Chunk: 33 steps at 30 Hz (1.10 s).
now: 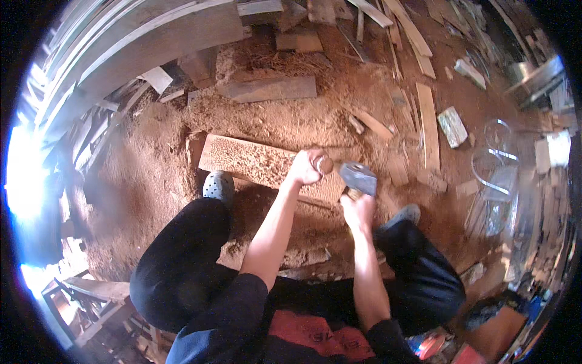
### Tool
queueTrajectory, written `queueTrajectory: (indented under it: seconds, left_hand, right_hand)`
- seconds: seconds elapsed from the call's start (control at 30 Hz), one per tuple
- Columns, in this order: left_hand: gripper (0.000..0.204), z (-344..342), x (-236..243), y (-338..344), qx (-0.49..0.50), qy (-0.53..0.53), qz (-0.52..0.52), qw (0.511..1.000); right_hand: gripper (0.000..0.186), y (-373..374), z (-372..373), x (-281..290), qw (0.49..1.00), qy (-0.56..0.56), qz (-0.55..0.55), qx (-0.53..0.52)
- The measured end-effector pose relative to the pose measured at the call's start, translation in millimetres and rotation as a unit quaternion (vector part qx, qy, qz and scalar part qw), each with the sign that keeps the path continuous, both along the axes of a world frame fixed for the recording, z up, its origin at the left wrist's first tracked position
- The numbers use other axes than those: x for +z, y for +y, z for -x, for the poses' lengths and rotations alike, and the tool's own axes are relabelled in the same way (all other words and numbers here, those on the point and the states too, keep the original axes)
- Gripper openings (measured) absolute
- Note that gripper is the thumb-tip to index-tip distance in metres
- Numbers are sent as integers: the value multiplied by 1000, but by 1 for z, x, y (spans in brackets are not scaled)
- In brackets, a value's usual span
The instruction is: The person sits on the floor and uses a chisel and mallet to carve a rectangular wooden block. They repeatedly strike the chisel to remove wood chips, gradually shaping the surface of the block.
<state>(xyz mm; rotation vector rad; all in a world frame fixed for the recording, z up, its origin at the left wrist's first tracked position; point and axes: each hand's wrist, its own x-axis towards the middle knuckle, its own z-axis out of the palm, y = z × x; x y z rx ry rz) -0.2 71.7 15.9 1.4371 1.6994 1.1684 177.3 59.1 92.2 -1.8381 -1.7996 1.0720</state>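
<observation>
A pale wooden board (233,155) lies slantwise on the ground between my feet, its top rough with carved hollows and loose chips. My left hand (306,168) is closed in a fist round a chisel (326,165) over the board's right half. Only the round wooden end of its handle shows; the blade is hidden beneath the fist. Just to the right, my right hand (358,210) grips a hammer (357,177) by its short visible length of wooden handle. The heavy grey metal head sits close to the chisel's end, with a small gap between them.
Wood shavings cover the reddish ground around the board. Grey clogs (218,187) are on my feet, the left one against the board's near edge. Beyond lies a dark plank (270,89). Long planks (163,39) are stacked at far left, and offcuts (428,124) lie scattered at right.
</observation>
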Motion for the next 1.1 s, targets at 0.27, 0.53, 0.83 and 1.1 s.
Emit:
queueTrajectory:
  seconds: [0.27,0.53,0.83,1.1]
  left_hand:
    - [28,-5,-2,-9,-7,-30,25,999]
    - [23,-9,-1,-9,-23,15,27,999]
    - [22,-56,-1,-25,0,23,-45,999]
    - [2,26,-21,-29,98,-23,-169,981]
  right_hand:
    - [18,-6,-15,121,863,464,-160,-121]
    - [24,-15,-13,-28,996,-86,-22,21]
    - [22,-26,-46,-78,997,-78,-14,3]
    - [20,-54,-48,-146,985,-149,86,27]
